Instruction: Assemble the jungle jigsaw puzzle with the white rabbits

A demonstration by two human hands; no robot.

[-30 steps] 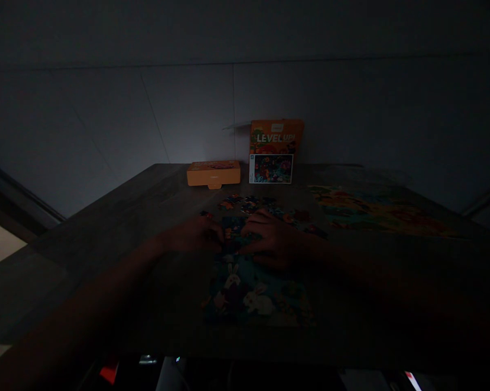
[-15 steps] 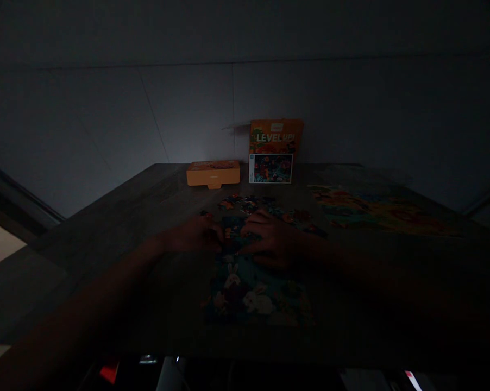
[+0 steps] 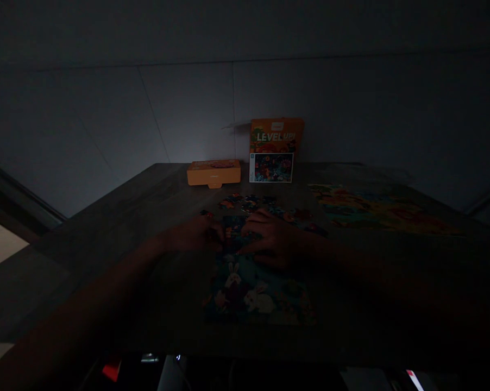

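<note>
A partly built jigsaw puzzle with white rabbits on a dark blue-green ground lies on the table before me. My left hand is at its upper left edge, fingers curled and pressed together; what they hold, if anything, is lost in the dark. Across the puzzle's upper part rests my right hand, fingers apart and pointing left, thumb lower down. Just beyond both hands lie several loose puzzle pieces. The light is very dim, so fine detail at the fingertips is hidden.
At the back of the table an orange box lies flat. An upright orange box leans near the wall, with a picture card in front. To the right lies another colourful puzzle or picture sheet.
Both hands stay in nearly the same place over the puzzle. The view has shifted very slightly; nothing else visibly differs.
</note>
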